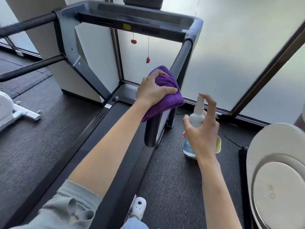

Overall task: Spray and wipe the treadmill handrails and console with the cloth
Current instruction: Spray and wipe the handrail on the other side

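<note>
Treadmill handrails are the matter here, and the right handrail (179, 60) is the one being worked on. It runs from the corner of the console (132, 19) down toward the person, and its free end hangs above the edge of the belt (125, 138).

The left hand (153, 89) reaches across the body and presses the purple cloth (165, 96) on the rail about halfway along it. The fingers are curled over the folded cloth and grip it, so the cloth wraps the top of the rail and hangs a little on the near side. I think it is held bunched like this so that one stroke cleans the top and the sides of the round bar together.

The right hand (203, 129) holds the spray bottle (194, 124) upright, just beside the rail on its outer side and apart from the cloth. The fingers are closed around the body of the bottle and the index finger is raised above the white nozzle, which seems ready for pressing. Probably the bottle stays close so that spraying and wiping can alternate without putting anything down.

The left handrail (26, 25) is well apart from both hands. A red safety clip (148, 60) hangs on its cord under the console.
</note>
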The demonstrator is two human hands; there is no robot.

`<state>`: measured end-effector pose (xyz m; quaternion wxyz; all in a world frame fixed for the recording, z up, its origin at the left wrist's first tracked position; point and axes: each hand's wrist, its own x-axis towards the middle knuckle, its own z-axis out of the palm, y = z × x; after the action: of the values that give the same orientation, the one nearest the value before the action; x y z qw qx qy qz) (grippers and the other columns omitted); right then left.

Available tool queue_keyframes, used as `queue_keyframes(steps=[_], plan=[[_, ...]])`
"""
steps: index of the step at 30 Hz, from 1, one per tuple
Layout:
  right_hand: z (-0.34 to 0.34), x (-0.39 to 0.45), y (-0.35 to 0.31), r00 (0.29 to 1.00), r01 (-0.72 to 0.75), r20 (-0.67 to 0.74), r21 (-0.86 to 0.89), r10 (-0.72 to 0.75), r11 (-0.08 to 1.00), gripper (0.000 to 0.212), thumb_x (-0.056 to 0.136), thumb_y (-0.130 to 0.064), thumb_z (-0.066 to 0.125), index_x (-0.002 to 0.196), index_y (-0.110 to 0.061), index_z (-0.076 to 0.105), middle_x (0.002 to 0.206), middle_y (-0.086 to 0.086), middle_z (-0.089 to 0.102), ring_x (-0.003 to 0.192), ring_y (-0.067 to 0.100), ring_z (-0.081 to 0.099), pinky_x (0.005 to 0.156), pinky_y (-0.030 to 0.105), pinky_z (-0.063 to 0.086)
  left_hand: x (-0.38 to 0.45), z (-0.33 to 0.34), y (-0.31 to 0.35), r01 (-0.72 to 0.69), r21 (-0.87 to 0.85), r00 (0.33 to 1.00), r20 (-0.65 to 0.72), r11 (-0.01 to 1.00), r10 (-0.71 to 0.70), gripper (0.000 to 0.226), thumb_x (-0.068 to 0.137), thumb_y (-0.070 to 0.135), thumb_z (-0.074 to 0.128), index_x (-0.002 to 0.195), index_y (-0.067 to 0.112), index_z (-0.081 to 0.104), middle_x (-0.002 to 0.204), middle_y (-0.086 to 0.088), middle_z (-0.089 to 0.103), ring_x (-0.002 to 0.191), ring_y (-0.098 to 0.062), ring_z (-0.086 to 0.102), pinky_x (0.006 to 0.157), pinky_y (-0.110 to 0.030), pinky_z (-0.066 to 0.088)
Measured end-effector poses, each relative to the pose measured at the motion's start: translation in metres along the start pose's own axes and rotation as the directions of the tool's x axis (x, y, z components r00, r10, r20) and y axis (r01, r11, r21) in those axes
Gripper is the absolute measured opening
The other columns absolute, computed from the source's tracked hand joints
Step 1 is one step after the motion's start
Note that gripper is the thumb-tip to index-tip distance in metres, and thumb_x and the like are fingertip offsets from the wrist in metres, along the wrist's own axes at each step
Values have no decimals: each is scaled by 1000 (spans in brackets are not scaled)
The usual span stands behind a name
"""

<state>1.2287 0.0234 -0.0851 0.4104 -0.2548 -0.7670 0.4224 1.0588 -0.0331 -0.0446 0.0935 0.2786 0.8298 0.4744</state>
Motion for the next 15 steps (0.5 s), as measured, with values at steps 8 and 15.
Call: queue_keyframes(steps=[8, 15], plan=[[-4, -17, -4, 1000, 11, -15, 18, -11, 1000, 63, 83, 0, 66, 127, -38, 41, 74, 6, 57, 44, 34, 58, 49, 45, 55, -70, 17, -51, -182, -281, 947, -308, 942, 91, 49, 66, 55, 77, 110, 47, 57, 122, 5, 57, 111, -4, 54, 97, -22, 44], [-3, -29, 6, 1000, -15, -4, 23, 15, 1000, 63, 83, -1, 67, 129, -36, 43, 69, 12, 55, 45, 38, 57, 48, 45, 53, -118, 54, -95, -232, -305, 857, -514, 924, 45, 59, 64, 47, 80, 114, 43, 49, 125, 17, 52, 128, -33, 44, 109, -51, 35]])
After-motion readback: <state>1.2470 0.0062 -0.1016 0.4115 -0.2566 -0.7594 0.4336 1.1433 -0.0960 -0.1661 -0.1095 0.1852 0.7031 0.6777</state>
